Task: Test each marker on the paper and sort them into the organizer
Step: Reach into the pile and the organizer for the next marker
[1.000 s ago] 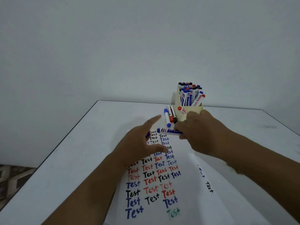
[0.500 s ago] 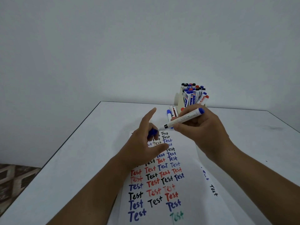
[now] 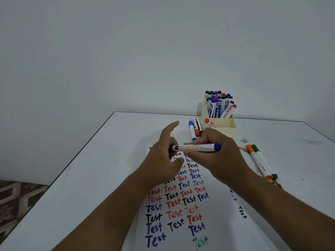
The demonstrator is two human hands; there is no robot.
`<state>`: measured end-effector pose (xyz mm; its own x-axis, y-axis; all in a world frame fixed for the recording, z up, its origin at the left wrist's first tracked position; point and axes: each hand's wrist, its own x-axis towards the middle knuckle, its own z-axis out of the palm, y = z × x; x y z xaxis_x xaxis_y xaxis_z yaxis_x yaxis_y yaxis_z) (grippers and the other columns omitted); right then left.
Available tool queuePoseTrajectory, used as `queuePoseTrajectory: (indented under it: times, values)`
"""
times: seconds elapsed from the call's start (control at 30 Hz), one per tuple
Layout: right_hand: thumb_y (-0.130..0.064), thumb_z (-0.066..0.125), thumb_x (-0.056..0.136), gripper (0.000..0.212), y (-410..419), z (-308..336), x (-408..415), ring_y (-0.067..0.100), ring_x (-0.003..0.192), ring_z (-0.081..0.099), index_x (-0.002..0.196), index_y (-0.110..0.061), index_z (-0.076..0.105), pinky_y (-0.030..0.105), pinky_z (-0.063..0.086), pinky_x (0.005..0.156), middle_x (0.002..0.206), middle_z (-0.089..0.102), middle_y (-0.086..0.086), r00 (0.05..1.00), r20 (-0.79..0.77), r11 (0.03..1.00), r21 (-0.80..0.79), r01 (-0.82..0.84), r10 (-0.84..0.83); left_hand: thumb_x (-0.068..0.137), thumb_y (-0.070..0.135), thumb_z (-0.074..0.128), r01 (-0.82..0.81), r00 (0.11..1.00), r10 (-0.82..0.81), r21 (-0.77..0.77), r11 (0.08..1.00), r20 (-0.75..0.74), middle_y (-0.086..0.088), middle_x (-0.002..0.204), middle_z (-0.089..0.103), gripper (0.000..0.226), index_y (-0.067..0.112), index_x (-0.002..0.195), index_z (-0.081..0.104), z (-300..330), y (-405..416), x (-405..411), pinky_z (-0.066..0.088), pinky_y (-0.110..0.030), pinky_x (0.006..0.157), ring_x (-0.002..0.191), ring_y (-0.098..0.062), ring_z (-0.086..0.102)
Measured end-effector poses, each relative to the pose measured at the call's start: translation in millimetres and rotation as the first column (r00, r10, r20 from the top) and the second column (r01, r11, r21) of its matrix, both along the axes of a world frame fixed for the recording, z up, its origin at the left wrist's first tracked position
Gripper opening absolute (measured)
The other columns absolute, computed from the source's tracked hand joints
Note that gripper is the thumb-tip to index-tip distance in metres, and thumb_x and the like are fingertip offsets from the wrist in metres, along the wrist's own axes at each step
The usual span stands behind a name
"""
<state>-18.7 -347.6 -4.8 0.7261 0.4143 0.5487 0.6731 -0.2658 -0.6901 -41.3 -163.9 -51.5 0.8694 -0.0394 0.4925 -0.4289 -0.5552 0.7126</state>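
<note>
Marker: blue marker (image 3: 195, 147) lies level above the paper's far end, held between both hands.
Right hand (image 3: 220, 156): fingers curled round the barrel, blue end cap at 3 o'clock.
Left hand (image 3: 163, 160): pinches the blue cap at the 9 o'clock end, forefinger raised.
Paper (image 3: 181, 211): rows of "Test" in blue, red, black, one green.
Organizer (image 3: 220, 126): at 1 o'clock, packed with upright markers.
Loose markers (image 3: 194, 127): three, just left of it on the desk (image 3: 81, 178).
Orange and green markers (image 3: 261, 162): at 3 o'clock.

Organizer (image 3: 223, 129) stands behind the paper (image 3: 174, 214), loose markers (image 3: 194, 128) left.
</note>
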Motion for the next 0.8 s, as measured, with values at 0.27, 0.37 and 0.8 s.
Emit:
queuePoseTrajectory:
  times: [0.27, 0.37, 0.8]
  values:
    - [-0.041, 0.081, 0.071, 0.026, -6, -9, 6, 0.014, 0.071, 0.066, 0.086, -0.023, 0.069, 0.030, 0.058, 0.062, 0.082, 0.071, -0.011, 0.990, -0.142, 1.000, 0.015, 0.023, -0.021, 0.083, 0.026, 0.080, -0.023, 0.997, 0.027, 0.063, 0.998, -0.074, 0.012, 0.094, 0.056, 0.097, 0.041, 0.153, 0.016, -4, 2, 1, 0.050, -0.017, 0.074, 0.084, -0.008, 0.058]
    - [-0.031, 0.083, 0.071, 0.017, -17, 7, 15, 0.019, 0.083, 0.070, 0.084, -0.029, 0.072, 0.044, 0.060, 0.079, 0.088, 0.074, -0.004, 0.971, -0.239, 0.999, 0.019, 0.034, -0.028, 0.079, 0.048, 0.079, -0.049, 0.993, 0.064, 0.147, 0.988, -0.101, 0.026, 0.115, 0.052, 0.099, 0.049, 0.151, 0.011, -5, 10, 3, 0.048, -0.018, 0.088, 0.108, 0.001, 0.053]
    - [-0.018, 0.065, 0.097, 0.038, -64, 63, 106, -0.003, 0.067, 0.063, 0.127, -0.027, 0.042, 0.007, 0.042, 0.048, 0.085, 0.066, -0.002, 0.906, 0.011, 0.905, -0.046, 0.423, -0.423, 0.088, 0.075, 0.044, -0.265, 0.825, 0.482, 0.554, 0.790, -0.293, 0.003, 0.166, 0.017, 0.082, 0.028, 0.154, 0.031, -24, 41, 28, 0.014, -0.043, 0.122, 0.153, -0.018, 0.009]
